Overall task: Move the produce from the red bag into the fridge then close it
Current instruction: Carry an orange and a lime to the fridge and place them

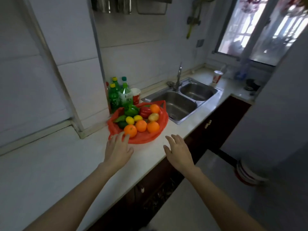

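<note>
A red plastic bag lies spread open on the white counter, left of the sink. In it sit several oranges, two lemons, a green pepper, a red pepper, a potato and a dark green fruit. My left hand hovers open at the bag's near left edge, fingertips just short of the nearest orange. Over the counter's front edge, right of the bag, my right hand is open and empty. A grey fridge side fills the right; its door is not visible.
Green drink bottles and a red-and-white cup stand against the wall behind the bag. A steel double sink with a tap lies to the right. Another cup stands by the window. Dark cabinets run below; stacked bowls sit on the floor.
</note>
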Demonstrator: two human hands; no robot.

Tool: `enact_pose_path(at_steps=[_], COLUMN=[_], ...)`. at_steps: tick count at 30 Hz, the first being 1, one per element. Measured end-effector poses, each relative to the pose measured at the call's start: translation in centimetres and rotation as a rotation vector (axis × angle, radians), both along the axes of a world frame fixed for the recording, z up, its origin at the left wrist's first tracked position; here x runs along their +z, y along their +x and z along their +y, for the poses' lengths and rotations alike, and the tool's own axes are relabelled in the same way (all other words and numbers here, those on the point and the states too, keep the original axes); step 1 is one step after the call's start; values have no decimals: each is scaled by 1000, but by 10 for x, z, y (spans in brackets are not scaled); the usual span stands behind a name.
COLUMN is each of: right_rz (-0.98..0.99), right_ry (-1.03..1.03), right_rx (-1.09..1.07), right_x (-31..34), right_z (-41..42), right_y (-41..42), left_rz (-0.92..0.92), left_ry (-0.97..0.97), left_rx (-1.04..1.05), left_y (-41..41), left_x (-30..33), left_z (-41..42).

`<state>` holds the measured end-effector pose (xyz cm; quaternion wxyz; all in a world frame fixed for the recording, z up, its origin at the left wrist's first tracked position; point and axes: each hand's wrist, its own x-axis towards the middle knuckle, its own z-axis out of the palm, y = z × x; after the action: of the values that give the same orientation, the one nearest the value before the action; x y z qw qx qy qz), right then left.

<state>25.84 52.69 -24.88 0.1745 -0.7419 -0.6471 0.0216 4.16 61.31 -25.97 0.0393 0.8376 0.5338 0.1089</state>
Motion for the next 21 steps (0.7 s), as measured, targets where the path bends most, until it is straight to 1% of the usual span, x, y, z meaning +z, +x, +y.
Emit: enact_pose_path(at_steps=[5,9,15,21], right_rz=[21,48,105,131], right_ry=[18,103,-7,-117], right_rx=[146,266,365,524], right_x=[-11,-20,-50,-70], right_z=[88,143,201,261], right_y=[18,33,44,66], left_rz=[-72,-78,-92,-100], left_ry=[-55,-102,-181,-249], left_rx=[146,248,334,452], left_y=[9,18,42,73], left_x=[-21,-36,-58,-84], left_z=[66,102,135,163])
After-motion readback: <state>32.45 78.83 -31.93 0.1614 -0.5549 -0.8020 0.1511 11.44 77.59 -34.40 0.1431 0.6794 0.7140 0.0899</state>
